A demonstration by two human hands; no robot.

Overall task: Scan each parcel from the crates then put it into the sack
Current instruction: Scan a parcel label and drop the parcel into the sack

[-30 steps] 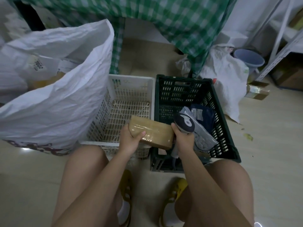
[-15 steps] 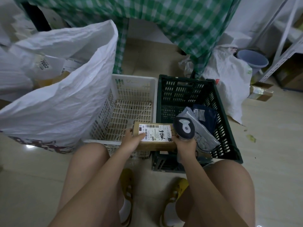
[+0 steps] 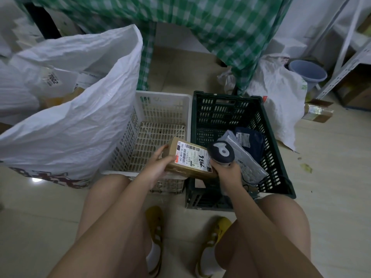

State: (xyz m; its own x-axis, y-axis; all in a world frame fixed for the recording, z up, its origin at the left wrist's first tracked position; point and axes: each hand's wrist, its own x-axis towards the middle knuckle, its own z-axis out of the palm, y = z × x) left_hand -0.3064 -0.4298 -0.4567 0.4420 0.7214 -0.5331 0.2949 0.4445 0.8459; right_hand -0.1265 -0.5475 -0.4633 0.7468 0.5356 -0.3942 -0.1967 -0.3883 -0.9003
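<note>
**Label up, scanner beside it, sack to the left**

At the frame's centre the left hand (image 3: 158,167) grips a brown cardboard parcel (image 3: 188,163) by its left end, fingers curled over the top edge, the shipping label (image 3: 192,157) facing up. The parcel's long axis runs left to right across the rims of the white crate (image 3: 160,109) and the green crate (image 3: 230,109). The right hand (image 3: 228,173) is wrapped round the handle of a scanner (image 3: 220,153), whose head sits just beside the label's right end. The open white sack (image 3: 80,117) fills the left of the frame, so the left hand, already holding the parcel, is the nearer one to drop it in.
</note>
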